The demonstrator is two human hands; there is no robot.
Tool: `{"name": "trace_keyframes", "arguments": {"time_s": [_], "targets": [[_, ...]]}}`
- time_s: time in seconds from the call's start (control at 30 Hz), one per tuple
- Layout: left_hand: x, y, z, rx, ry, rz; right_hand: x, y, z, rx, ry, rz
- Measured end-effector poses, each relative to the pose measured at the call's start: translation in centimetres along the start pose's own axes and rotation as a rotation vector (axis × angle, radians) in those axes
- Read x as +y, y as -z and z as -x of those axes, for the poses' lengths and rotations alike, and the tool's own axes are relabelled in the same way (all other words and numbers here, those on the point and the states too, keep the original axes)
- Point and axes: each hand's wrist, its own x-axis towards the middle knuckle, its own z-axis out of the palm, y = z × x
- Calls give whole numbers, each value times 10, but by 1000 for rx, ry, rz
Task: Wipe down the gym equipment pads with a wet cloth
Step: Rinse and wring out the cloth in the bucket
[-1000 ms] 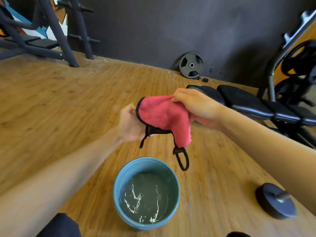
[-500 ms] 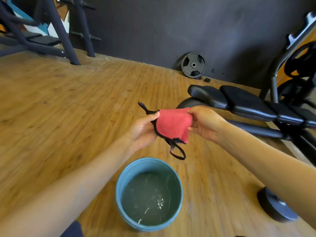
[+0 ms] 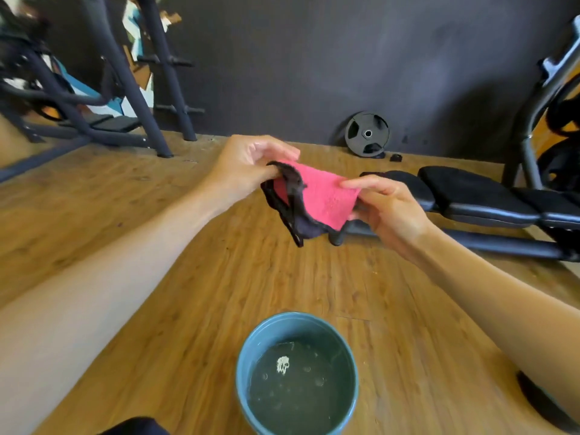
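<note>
A pink cloth (image 3: pixel 323 196) with black trim is stretched in the air between my hands. My left hand (image 3: pixel 248 164) pinches its upper left black edge. My right hand (image 3: pixel 383 205) pinches its right corner. The cloth hangs above the wooden floor, beyond a blue bucket (image 3: pixel 248 356) that holds water. Black padded bench pads (image 3: pixel 470 193) lie low at the right, just behind my right hand.
A black weight plate (image 3: pixel 367 134) leans on the dark wall at the back. A dark metal rack (image 3: pixel 94 98) stands at the back left. Another dark disc (image 3: pixel 539 400) lies on the floor at the lower right. A grey machine frame (image 3: pixel 533 120) rises at the far right.
My hands have risen and moved away from the bucket, and the cloth is spread wider between them. The water's surface has calmed.
</note>
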Motion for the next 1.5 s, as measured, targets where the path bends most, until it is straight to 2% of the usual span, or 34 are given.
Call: {"name": "trace_keyframes", "arguments": {"time_s": [0.13, 0.2, 0.37, 0.47, 0.53, 0.7, 0.9, 1.03, 1.13, 1.23, 1.3, 1.33, 1.4, 1.47, 1.5], "targets": [[-5, -4, 7, -68, 75, -118, 1, 3, 7, -61, 18, 88], [-10, -6, 11, -146, 149, -77, 2, 4, 9, -55, 20, 138], [-36, -19, 31, -315, 532, 425, 15, 11, 15, -16, -2, 211], [-55, -30, 48, -381, 674, 737, 33, 17, 19, 2, -117, 185], [-65, -43, 62, -434, 760, 854, 50, 24, 21, 23, -174, 227], [-100, -108, 103, -475, 836, 549, 104, 32, 33, 18, -300, 256], [-140, -174, 150, -418, 1105, 778, 186, 45, 56, 40, -499, 454], [-168, -207, 185, -314, 1271, 695, 245, 50, 68, -5, -668, 558], [-183, -219, 206, -234, 1325, 605, 277, 45, 79, -9, -743, 552], [-191, -220, 214, -226, 1270, 486, 294, 37, 85, -12, -774, 548], [-189, -220, 215, -293, 1130, 178, 291, 31, 87, -20, -729, 659], [-188, -221, 216, -311, 1021, -78, 289, 29, 89, -17, -670, 717], [-181, -223, 221, -221, 687, -488, 288, 26, 97, -61, -507, 782], [-176, -219, 223, -186, 342, -691, 289, 21, 106, -190, -436, 826], [-178, -216, 222, -255, 235, -784, 291, 18, 111, -244, -446, 848]]}}
